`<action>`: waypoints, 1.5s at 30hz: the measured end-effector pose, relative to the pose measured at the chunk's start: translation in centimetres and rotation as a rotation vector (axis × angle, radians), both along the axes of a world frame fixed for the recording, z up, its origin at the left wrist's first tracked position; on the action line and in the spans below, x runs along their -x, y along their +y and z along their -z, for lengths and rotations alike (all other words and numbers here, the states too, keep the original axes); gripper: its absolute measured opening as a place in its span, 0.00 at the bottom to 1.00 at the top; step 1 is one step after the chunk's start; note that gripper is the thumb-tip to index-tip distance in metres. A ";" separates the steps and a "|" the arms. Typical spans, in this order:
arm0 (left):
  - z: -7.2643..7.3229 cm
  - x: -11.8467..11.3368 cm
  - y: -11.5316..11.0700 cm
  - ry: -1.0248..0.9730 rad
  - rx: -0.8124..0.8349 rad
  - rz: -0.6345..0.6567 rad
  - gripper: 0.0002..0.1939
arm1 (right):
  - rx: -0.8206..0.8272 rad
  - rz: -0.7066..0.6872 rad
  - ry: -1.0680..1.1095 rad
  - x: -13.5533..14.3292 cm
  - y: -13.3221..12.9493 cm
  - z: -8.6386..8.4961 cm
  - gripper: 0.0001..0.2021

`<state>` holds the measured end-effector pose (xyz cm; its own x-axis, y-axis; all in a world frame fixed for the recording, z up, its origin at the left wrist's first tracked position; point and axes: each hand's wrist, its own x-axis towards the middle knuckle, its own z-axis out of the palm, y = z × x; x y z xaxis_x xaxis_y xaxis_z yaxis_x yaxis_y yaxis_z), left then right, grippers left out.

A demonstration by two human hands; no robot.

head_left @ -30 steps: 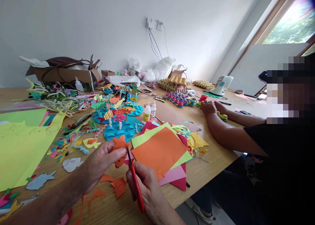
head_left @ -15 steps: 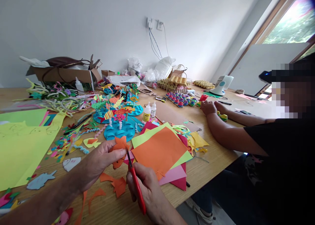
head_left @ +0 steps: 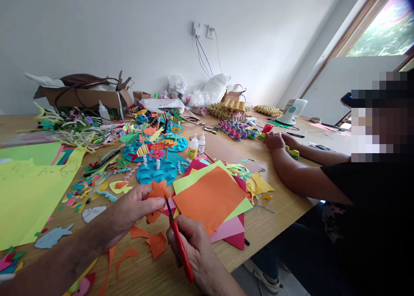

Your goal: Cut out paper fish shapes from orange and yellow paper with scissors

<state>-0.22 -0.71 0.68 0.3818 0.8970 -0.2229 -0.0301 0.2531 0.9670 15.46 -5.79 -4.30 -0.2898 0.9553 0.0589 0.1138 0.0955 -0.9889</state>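
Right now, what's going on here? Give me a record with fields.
Left hand: pinches an orange, fish-shaped paper cutout
Right hand: grips red-handled metal scissors, blades at the cutout's edge
Beside right hand: stacked coloured paper sheets, orange uppermost
Beyond left hand: bright blue rounded base
Past the sheets: two white plastic bottles
Far right: another person in black
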 end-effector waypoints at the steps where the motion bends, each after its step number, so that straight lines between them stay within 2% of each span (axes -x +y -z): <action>1: 0.0 0.1 0.0 -0.034 0.040 0.034 0.04 | -0.005 0.000 -0.009 0.0 0.0 0.0 0.16; 4: -0.3 0.2 0.2 -0.117 0.138 0.120 0.04 | -0.020 0.002 -0.046 -0.1 -0.1 -0.2 0.16; 9: -0.5 0.5 0.2 -0.104 0.128 0.136 0.02 | -0.062 0.001 -0.081 -0.3 -0.1 -0.6 0.16; 13: -0.4 0.6 0.2 -0.107 0.133 0.163 0.05 | -0.085 0.029 -0.100 -0.3 -0.1 -0.6 0.16; 23: -0.4 0.3 0.3 -0.117 0.023 0.168 0.09 | -0.073 0.015 -0.097 -0.3 0.1 0.3 0.16; 35: -0.1 0.3 0.5 -0.109 0.055 0.184 0.09 | -0.098 0.026 -0.058 -0.4 0.1 0.4 0.16; 45: -0.2 0.4 0.6 -0.103 0.004 0.151 0.06 | -0.091 0.023 -0.082 -0.4 0.0 0.1 0.14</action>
<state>-0.60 -0.12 0.92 0.5330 0.8270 -0.1788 -0.0903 0.2658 0.9598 15.82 -5.81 -4.45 -0.2753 0.9535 0.1228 0.1970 0.1810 -0.9635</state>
